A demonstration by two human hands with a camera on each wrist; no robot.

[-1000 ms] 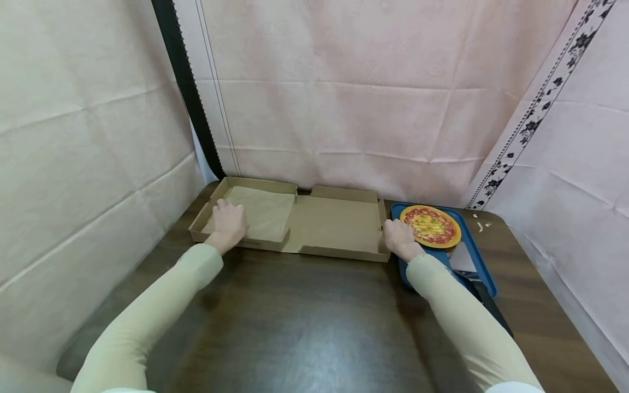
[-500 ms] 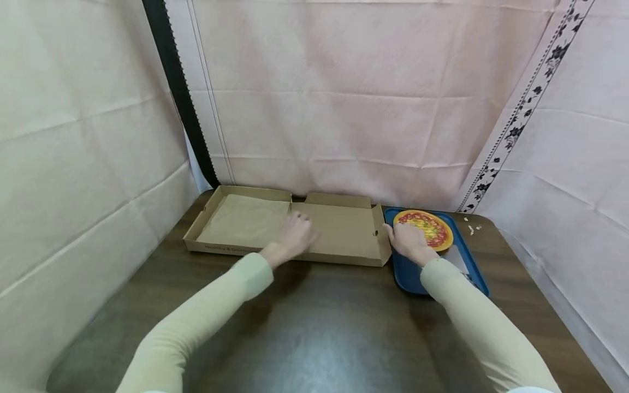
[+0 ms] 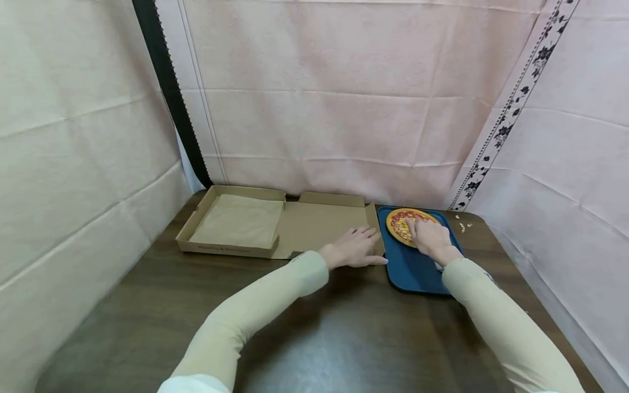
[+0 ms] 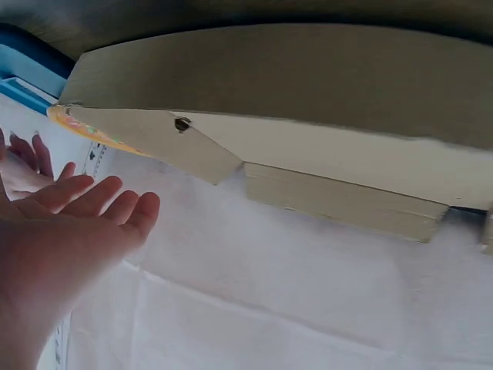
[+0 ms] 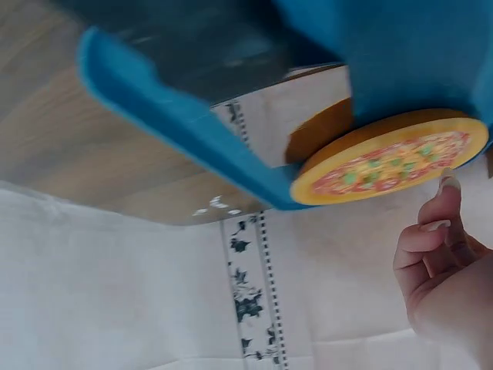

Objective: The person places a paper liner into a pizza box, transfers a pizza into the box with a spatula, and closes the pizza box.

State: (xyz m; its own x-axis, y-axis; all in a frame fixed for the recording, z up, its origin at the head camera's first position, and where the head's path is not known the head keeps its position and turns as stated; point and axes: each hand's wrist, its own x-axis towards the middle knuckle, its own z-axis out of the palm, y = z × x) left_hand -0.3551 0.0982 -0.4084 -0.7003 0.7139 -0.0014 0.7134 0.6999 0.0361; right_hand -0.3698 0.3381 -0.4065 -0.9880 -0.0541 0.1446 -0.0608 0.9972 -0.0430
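Observation:
My left hand [image 3: 355, 248] reaches across the lid of an open cardboard pizza box [image 3: 314, 221]. Its fingers are spread and extended, thumb beside the left rim of a blue tray [image 3: 415, 273]. On that tray lies a round pizza [image 3: 398, 225] with a yellow crust and red, yellow and green topping. Over the pizza's right side is my right hand [image 3: 429, 237], holding nothing. In the right wrist view, its index finger [image 5: 448, 193] points at the edge of the pizza [image 5: 393, 166], while the other fingers bend loosely.
A sheet of brown paper [image 3: 238, 218] lines the box's left half. Dark objects [image 5: 208, 62] lie on the tray, mostly hidden by my right arm in the head view. Small white scraps [image 3: 462, 226] lie right of the tray. Cloth walls [image 3: 314, 109] enclose the wooden table [image 3: 314, 338].
My left hand has swept right from the paper-lined half to the lid's right end, its fingers opening out. My right hand has moved from the lid's right edge onto the pizza.

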